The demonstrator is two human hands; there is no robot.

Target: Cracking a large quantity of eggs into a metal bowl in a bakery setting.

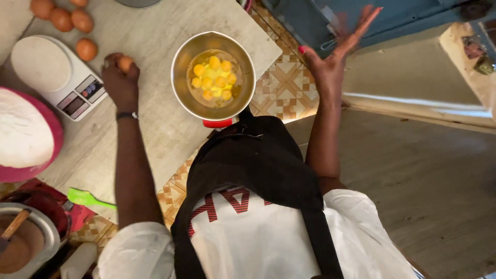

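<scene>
Left hand stretched out over pale wooden worktop, clenched round brown egg. Just right of it, round steel bowl of yolks. Right hand raised, fingers splayed, holding nothing.

My pale wood-grain countertop carries a steel bowl of egg yolks, white kitchen scale, loose brown eggs, pink bowl of flour, green spatula.
</scene>
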